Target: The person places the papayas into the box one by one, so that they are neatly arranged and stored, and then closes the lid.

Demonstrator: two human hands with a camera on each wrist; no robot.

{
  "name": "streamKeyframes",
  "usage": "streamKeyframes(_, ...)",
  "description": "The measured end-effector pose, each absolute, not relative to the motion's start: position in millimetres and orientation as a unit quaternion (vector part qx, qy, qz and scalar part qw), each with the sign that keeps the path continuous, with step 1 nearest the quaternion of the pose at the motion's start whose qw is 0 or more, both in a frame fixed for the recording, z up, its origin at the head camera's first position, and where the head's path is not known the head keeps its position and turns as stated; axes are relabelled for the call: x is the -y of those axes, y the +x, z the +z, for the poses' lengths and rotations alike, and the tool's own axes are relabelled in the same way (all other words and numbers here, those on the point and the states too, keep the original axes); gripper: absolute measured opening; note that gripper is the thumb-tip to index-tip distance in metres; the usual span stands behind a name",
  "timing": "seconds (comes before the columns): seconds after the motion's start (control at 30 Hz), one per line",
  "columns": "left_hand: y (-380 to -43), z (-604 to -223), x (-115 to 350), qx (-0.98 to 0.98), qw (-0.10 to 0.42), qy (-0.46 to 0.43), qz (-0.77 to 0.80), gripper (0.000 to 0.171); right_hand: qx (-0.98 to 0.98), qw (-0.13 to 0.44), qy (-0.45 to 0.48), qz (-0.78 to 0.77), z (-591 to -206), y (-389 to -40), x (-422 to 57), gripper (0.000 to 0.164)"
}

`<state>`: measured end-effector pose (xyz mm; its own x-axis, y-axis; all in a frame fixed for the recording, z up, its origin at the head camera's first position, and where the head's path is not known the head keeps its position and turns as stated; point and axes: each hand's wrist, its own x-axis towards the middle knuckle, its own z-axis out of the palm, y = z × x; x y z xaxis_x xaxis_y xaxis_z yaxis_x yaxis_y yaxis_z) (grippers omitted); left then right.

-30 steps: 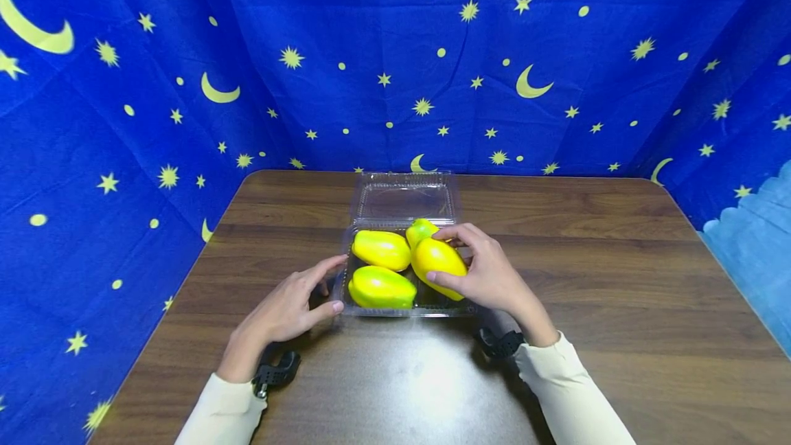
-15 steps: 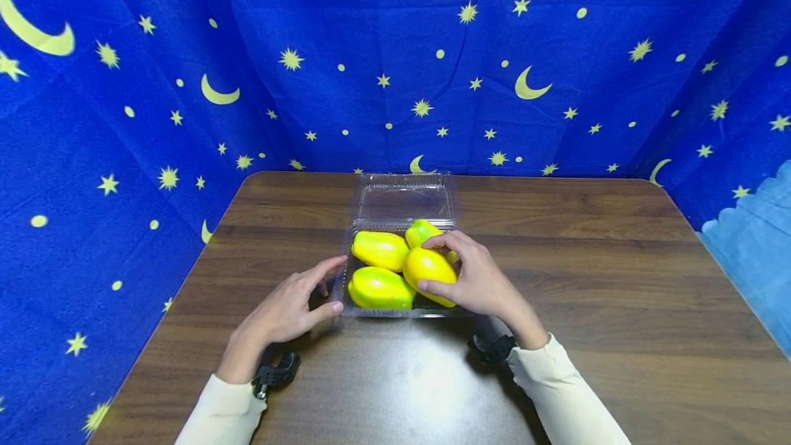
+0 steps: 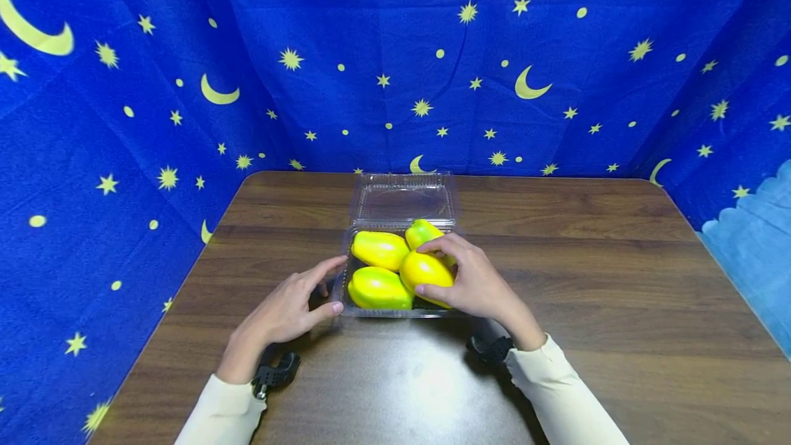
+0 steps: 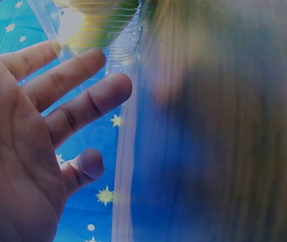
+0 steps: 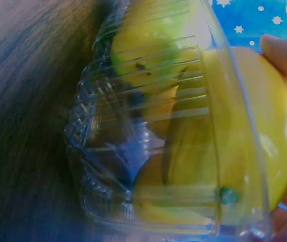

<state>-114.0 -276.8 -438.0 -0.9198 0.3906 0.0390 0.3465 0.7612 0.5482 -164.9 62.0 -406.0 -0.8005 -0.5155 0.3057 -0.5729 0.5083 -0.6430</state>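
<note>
Right hand [image 3: 472,281] is gripping a yellow fruit [image 3: 426,273], thumb and fingers curling round it, and that fruit is sitting in the near right part of the clear box [image 3: 395,314], poking up past the rim. Left hand [image 3: 290,304] is hanging loose, fingers relaxing right beside the box's left wall; can't tell if they're touching. Three more fruits [image 3: 380,250] are lying inside, and the lid [image 3: 404,202] is lying open behind.
</note>
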Motion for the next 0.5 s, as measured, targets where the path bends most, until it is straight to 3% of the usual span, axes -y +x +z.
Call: streamKeyframes(0.5,-114.4,-437.5,276.9,-0.939,0.036,0.195,0.280,0.070,0.871,0.036,0.311,0.379,-404.7,-163.8,-62.4,0.056)
